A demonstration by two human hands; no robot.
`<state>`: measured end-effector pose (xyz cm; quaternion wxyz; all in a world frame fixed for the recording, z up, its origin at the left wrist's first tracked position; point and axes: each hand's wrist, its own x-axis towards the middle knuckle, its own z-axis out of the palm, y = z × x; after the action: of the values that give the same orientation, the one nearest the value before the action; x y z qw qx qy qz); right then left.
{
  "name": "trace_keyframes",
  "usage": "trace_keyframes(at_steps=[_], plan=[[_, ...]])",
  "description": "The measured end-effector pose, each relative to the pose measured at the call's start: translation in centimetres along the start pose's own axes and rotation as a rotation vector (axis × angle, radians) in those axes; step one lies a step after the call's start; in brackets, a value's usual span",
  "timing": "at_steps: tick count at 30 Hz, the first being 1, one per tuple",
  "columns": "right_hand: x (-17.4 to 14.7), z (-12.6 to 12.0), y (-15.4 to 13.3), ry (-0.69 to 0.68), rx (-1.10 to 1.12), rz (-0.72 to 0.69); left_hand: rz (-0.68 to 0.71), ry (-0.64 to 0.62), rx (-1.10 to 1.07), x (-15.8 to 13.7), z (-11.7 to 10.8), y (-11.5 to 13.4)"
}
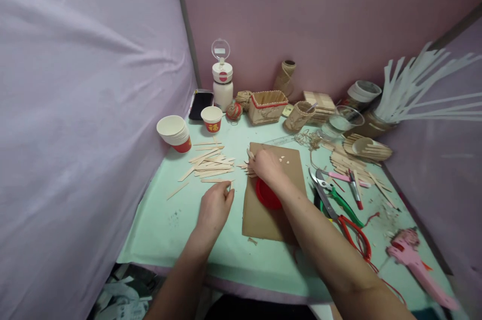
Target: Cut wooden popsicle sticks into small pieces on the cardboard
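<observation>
My left hand (215, 207) is closed on the green cloth, with a thin wooden craft stick (231, 185) pinched at its fingertips. Just beyond it lies a loose pile of flat craft sticks (211, 163). My right hand (265, 165) reaches over a brown cardboard sheet (259, 219), its fingers bent down beside short cut stick pieces (246, 168). Whatever those fingers grip is mostly hidden. Under the right wrist sits a red round lid (266, 195), partly covered by the forearm. A few tiny wood chips (283, 160) lie on the cardboard.
Paper cups (173, 132) stand at left. Along the back are a white bottle (223, 92), a stick-sided box (268, 107) and a twine-wrapped cup (299, 116). On the right lie red-handled scissors (354, 234), green-handled pliers (344, 204) and a pink glue gun (417, 267).
</observation>
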<state>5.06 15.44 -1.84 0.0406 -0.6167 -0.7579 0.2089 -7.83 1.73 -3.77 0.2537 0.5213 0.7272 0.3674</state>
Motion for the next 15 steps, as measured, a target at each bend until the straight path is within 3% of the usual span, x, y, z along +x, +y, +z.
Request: trace_keyframes(at_steps=[3, 6, 10, 15], plan=[[0.3, 0.2, 0.2, 0.008, 0.086, -0.015, 0.081, 0.034, 0.037, 0.0, -0.7, 0.2], [-0.1, -0.5, 0.6, 0.076, 0.229, -0.085, 0.098, 0.051, -0.074, 1.3, -1.4, 0.9], [-0.3, -1.9, 1.7, 0.151, 0.462, -0.232, 0.11, -0.015, -0.245, 5.4, -0.9, 2.9], [1.0, -2.3, 3.2, 0.243, 0.594, -0.326, 0.33, -0.057, -0.319, 11.2, 1.8, 5.6]])
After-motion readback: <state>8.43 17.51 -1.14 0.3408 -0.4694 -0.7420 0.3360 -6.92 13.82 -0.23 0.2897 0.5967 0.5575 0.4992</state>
